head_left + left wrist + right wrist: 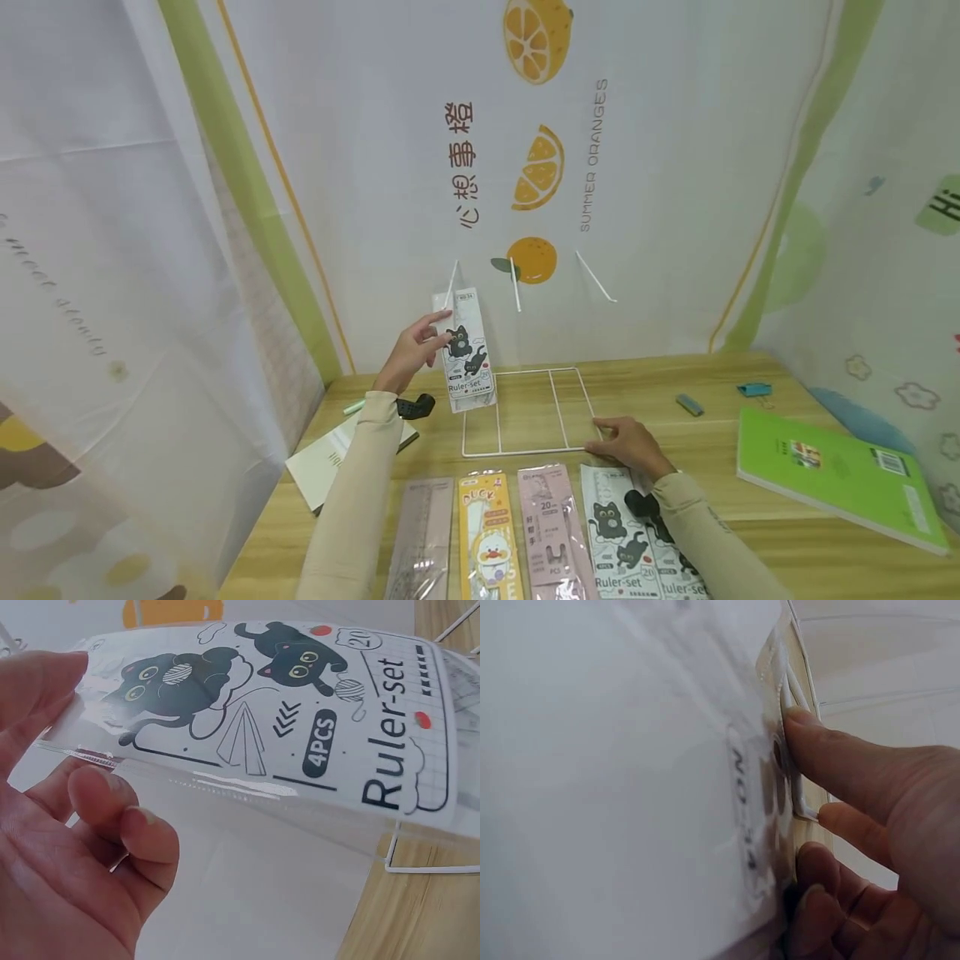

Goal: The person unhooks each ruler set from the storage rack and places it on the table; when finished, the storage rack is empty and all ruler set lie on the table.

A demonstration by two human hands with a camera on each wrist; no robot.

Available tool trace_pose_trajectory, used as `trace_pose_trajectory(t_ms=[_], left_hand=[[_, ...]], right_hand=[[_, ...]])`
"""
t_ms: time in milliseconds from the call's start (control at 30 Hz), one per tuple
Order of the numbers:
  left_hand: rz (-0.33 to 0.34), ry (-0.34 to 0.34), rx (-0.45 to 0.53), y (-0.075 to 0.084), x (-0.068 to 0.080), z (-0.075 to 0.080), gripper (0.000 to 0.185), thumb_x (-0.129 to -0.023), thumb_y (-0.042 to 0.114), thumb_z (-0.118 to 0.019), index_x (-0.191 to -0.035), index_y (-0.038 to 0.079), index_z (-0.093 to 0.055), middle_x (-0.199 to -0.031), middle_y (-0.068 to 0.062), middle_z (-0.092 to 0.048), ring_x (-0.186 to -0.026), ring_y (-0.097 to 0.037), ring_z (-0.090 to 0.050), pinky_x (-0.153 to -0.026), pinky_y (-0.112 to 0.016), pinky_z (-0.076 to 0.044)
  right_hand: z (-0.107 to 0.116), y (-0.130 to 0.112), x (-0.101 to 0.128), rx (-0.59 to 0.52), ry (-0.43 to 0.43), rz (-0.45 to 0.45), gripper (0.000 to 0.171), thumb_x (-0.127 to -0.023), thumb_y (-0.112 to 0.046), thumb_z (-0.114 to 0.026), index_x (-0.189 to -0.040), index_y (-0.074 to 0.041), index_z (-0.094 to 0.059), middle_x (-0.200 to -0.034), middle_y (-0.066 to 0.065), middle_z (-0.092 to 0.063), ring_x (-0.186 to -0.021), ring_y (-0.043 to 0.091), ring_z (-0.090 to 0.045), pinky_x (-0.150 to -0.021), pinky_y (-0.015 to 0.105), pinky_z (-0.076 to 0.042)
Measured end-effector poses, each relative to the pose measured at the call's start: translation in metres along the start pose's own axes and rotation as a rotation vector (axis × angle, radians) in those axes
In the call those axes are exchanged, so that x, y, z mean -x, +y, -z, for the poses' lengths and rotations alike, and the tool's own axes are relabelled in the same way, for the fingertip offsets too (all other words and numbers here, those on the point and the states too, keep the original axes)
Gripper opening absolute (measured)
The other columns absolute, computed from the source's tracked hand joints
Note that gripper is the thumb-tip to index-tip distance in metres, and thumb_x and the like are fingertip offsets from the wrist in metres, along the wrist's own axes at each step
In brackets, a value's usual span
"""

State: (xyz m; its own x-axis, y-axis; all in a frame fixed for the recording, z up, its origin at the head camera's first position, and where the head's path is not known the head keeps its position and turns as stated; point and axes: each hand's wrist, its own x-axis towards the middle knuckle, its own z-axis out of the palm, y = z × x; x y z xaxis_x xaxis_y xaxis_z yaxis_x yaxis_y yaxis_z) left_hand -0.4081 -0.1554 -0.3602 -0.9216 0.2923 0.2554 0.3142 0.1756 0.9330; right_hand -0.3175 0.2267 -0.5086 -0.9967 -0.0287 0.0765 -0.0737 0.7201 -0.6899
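Observation:
My left hand [412,352] pinches a packaged ruler set [467,354] with black cats on its label, raised above the table. In the left wrist view, the pack's clear sleeve [322,810] slants away from the thumb and fingers. A white wire prong [452,283] overlaps the pack's upper end; I cannot tell whether it passes through the pack. Down on the table, my right hand [628,446] holds the near right corner of a white wire frame [525,453] between thumb and finger. The right wrist view has that wire corner [807,813] at the fingers.
Two more white prongs [516,285] [597,277] stick out ahead. Along the front lie a pink ruler pack [422,533], a yellow duck pack [491,533], another pink pack [553,533] and cat packs [618,533]. A green book [832,479], binder clip [753,389], eraser-like block [689,405] and notebook [318,467] flank them.

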Motion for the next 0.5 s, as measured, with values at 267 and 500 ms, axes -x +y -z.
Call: trace_pose_trajectory(t_ms=[267, 500], left_hand=[[-0.062, -0.028, 0.003, 0.002, 0.030, 0.006, 0.051, -0.098, 0.009, -0.064, -0.147, 0.011, -0.051, -0.084, -0.001, -0.054, -0.059, -0.010, -0.042, -0.059, -0.022, -0.040], [-0.097, -0.045, 0.026, 0.010, 0.056, 0.005, 0.052, -0.095, 0.003, -0.066, -0.145, 0.010, -0.053, -0.083, 0.000, -0.051, -0.059, -0.006, -0.040, -0.054, -0.018, -0.035]], right_hand=[[0.000, 0.002, -0.001, 0.006, -0.007, 0.013, 0.066, -0.081, -0.030, -0.084, -0.133, 0.004, -0.062, -0.073, 0.002, -0.046, -0.064, 0.016, -0.041, -0.056, 0.028, -0.033], [0.001, 0.005, -0.001, -0.002, -0.015, 0.040, 0.068, -0.080, -0.032, -0.085, -0.134, 0.003, -0.062, -0.076, 0.003, -0.050, -0.067, 0.017, -0.042, -0.059, 0.029, -0.035]])
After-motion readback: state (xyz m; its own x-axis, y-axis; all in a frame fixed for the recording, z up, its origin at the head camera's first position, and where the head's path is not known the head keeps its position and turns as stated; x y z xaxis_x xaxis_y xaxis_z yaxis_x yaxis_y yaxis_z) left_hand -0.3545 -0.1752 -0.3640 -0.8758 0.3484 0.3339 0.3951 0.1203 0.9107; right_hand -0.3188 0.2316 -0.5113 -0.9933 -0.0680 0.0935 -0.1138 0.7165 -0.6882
